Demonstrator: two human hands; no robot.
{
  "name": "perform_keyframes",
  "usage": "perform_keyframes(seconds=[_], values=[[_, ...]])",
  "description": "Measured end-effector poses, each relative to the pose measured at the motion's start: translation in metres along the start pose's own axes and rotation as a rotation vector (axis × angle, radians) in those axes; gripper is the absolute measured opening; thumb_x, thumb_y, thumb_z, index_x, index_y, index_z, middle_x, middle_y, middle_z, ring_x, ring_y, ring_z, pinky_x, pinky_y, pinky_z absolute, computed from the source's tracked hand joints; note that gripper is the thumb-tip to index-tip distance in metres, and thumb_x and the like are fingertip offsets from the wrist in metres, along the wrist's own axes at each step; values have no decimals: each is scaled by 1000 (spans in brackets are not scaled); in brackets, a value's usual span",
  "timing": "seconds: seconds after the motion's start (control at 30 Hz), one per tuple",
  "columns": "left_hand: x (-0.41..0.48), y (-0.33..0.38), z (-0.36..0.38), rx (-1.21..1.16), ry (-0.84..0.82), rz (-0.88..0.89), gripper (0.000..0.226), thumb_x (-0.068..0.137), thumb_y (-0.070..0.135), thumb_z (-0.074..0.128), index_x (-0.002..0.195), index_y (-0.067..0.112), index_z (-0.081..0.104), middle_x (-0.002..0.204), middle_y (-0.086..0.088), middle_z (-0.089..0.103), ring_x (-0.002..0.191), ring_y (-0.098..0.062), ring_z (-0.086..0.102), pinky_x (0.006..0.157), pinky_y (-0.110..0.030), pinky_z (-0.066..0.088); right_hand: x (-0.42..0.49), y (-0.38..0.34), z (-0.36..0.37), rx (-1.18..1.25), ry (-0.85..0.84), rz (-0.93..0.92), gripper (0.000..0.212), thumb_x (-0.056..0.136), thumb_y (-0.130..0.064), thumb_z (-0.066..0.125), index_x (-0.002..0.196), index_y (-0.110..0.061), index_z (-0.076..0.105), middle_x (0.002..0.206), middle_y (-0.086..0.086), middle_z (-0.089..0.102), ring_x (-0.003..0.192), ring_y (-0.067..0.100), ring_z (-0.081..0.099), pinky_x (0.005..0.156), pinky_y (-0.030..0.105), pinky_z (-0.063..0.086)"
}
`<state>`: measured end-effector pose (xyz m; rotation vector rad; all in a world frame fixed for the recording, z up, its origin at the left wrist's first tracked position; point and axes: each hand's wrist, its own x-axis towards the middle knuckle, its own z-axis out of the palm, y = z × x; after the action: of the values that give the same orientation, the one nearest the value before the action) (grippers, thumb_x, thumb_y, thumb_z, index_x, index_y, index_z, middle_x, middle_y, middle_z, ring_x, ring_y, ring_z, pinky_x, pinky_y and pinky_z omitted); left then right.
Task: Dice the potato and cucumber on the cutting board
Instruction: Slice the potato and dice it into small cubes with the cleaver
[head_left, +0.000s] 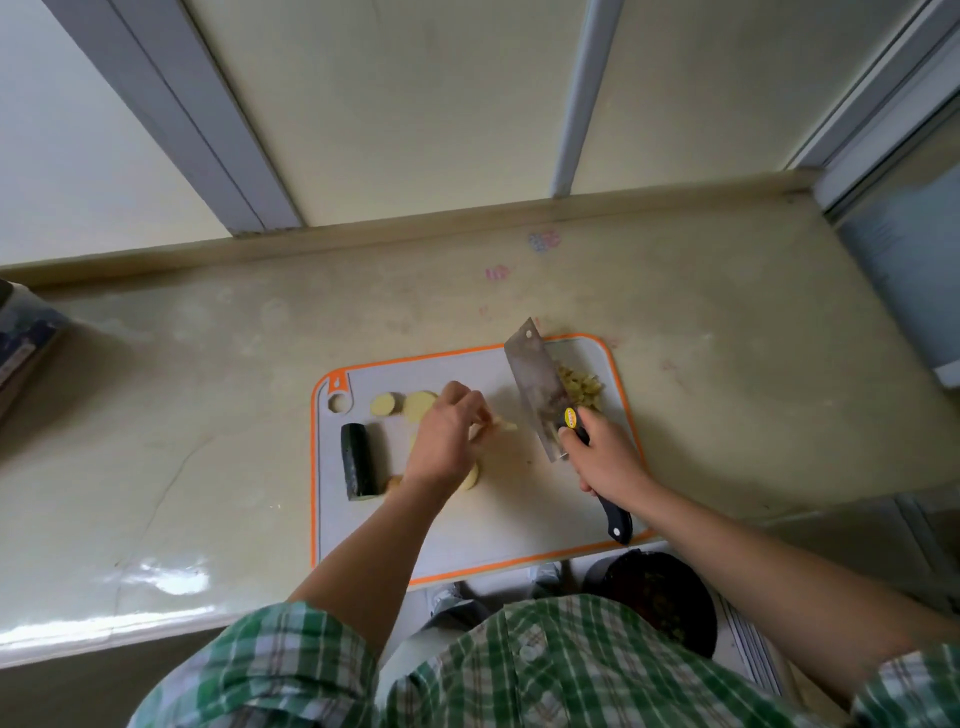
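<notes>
Potato slices (387, 404): pale yellow rounds, far left of the cutting board (467, 540).
Potato dice (582, 387): small heap at the far right corner, just beside the cleaver (535, 384) blade.
Cucumber (359, 461): dark green stub, lying on the board's left side, near the left wrist.
Left hand (447, 441): fingertips pinching thin potato strips (501, 423) at mid-board.
Right hand (602, 457): wrapped round the black cleaver handle, blade angled toward the far edge.
Board: grey, orange-rimmed, on a beige counter (208, 364).

A pale yellow counter (208, 415) runs along a cream wall (415, 104) with grey strips (182, 104). Light shines on the counter's front left edge. Small pink marks (497, 272) sit near its back edge.
</notes>
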<state>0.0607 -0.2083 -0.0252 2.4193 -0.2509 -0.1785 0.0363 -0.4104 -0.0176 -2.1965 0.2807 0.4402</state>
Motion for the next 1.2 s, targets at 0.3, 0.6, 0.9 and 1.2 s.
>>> perform_keyframes(seconds=[0.3, 0.6, 0.9, 1.2], values=[[-11, 11, 31, 327, -96, -119, 74, 72, 55, 70, 123, 7, 46, 117, -11, 45, 109, -29, 44, 95, -34, 40, -7, 16, -7, -50, -18, -2, 25, 96, -20, 48, 80, -2, 41, 51, 5, 43, 31, 19, 50, 32, 23, 33], [-6, 25, 45, 346, -98, -139, 43, 86, 32, 62, 121, 9, 52, 115, -10, 47, 107, -27, 47, 91, -32, 39, -7, 17, -11, -161, -22, -67, 28, 94, -20, 48, 70, -17, 34, 55, 10, 45, 41, 30, 54, 40, 41, 45], [-8, 21, 44, 367, -129, -106, 44, 86, 33, 63, 121, 10, 52, 116, -9, 48, 110, -26, 46, 94, -32, 38, -8, 20, -12, -191, -30, -96, 32, 94, -21, 49, 67, -20, 31, 57, 13, 46, 49, 38, 55, 48, 50, 48], [-9, 23, 42, 394, -132, -103, 45, 84, 34, 64, 121, 11, 53, 116, -8, 48, 110, -26, 44, 93, -33, 41, -6, 24, -10, -307, -9, -153, 26, 94, -21, 48, 72, -17, 34, 57, 10, 47, 59, 40, 56, 53, 47, 44]])
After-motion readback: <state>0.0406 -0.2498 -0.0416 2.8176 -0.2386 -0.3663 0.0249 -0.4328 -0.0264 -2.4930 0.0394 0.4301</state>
